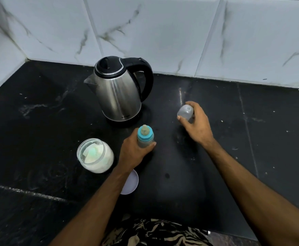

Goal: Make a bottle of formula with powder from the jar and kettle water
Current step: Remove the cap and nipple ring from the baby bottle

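The bottle (144, 139) stands upright on the surface (216, 166), gripped round its body by the left hand (134, 151); it is probably light, rigid and smooth, best held mid-body; the right hand (195, 121), well apart, cups the clear cap (185, 112); the open jar (95, 155) sits just left of the left hand, the kettle (118, 93) beyond.

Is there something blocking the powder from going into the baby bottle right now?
Yes. The blue teat ring sits on top of the bottle, which the left hand grips, so its mouth is covered. The jar of powder beside it is open. The right hand holds only the clear cap.
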`<state>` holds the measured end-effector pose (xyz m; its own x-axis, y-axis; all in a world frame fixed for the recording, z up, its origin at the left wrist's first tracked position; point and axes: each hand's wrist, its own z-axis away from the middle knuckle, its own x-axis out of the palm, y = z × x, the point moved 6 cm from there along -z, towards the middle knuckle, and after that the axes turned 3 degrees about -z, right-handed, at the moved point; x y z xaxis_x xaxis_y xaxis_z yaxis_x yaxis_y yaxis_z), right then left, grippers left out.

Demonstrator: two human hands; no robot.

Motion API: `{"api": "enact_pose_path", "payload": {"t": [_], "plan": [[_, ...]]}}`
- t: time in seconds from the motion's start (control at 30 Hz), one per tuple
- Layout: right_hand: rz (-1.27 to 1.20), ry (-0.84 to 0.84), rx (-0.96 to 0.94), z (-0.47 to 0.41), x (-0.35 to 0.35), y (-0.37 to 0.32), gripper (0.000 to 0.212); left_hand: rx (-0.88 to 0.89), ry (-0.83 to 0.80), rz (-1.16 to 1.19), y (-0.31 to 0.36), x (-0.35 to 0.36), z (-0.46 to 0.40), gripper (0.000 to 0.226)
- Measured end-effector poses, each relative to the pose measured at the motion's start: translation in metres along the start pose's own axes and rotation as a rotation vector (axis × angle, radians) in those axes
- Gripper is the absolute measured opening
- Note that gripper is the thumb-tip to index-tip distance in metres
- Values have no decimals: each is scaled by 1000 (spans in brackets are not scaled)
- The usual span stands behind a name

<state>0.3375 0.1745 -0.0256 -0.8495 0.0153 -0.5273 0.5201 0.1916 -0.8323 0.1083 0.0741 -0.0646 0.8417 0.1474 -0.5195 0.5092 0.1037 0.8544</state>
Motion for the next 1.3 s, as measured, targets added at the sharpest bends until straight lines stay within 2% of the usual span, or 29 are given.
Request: {"api": "enact_pose_path", "payload": {"t": [0.2,0.43,0.53,0.63,0.77,0.9,1.0,1.13,1.3], "plan": [[130,17,133,12,-6,44,56,7,10,4,0,0,1,63],[227,-14,124,17,-5,54,48,8,7,3,-1,0,1,63],[231,-38,141,19,-4,54,57,10,9,2,0,0,1,61],[168,7,146,22,-6,45,73,7,2,10,0,2,2,62],[48,131,-16,38,2,-12,63,-7,10,8,-2,2,2,65],[-88,-105,-120,66,49,-71,68,-30,-1,-13,-4,0,1,49],[-100,-209,-104,74,80,-79,72,-26,-3,-104,-3,0,0,43],[-84,-168,-41,72,95,-74,61,-9,18,-128,-6,2,-1,43],[-122,-119,-159,68,90,-79,41,30,14,-82,-5,-1,-2,48]]}}
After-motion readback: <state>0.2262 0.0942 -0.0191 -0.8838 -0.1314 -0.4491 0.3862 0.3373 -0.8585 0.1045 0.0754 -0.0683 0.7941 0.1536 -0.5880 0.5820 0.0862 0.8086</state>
